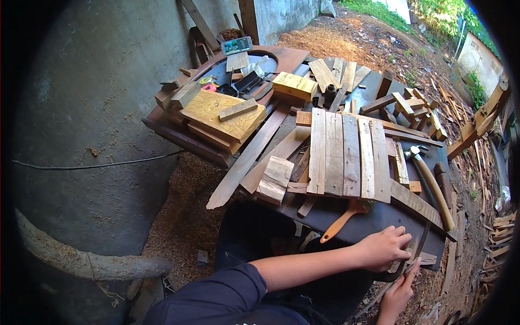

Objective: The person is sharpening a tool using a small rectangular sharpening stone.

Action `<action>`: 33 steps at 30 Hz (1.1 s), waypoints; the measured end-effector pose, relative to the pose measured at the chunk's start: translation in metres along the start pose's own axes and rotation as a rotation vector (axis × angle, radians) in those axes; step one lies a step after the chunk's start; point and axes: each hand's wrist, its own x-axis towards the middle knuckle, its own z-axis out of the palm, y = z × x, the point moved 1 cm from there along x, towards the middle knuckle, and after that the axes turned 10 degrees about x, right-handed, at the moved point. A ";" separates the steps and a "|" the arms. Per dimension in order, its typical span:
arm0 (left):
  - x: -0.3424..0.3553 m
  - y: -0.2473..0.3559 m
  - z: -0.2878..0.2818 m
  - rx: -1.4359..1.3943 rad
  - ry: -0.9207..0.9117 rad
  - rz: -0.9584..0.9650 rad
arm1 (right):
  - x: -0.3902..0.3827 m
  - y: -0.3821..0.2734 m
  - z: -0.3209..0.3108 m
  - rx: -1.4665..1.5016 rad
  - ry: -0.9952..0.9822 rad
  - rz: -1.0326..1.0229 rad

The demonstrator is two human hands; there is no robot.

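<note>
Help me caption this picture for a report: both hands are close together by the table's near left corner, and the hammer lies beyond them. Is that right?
Wrong corner: the head view shows the left hand and right hand close together by the table's near right corner. The hammer does lie beyond them.

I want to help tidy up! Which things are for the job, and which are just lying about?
Job in hand, it seems:
- thin dark strip at the left hand and right hand
- pale wood piece beside it

Lying about, untouched now:
- hammer
- brush
- slatted wooden panel
</note>
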 end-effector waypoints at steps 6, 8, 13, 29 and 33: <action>0.000 -0.001 -0.001 -0.005 -0.008 0.010 | 0.001 0.003 0.000 0.062 -0.007 -0.036; 0.000 -0.001 -0.001 -0.021 -0.004 0.011 | 0.001 0.005 -0.001 0.038 -0.006 -0.065; -0.001 0.000 -0.001 0.031 0.008 0.013 | -0.013 -0.002 -0.017 -0.012 -0.056 -0.048; -0.001 -0.002 -0.001 0.027 0.009 0.004 | -0.036 -0.050 -0.056 -0.277 -0.346 0.281; 0.001 0.001 -0.001 0.023 0.024 0.015 | -0.017 -0.004 -0.034 -0.088 -0.116 -0.152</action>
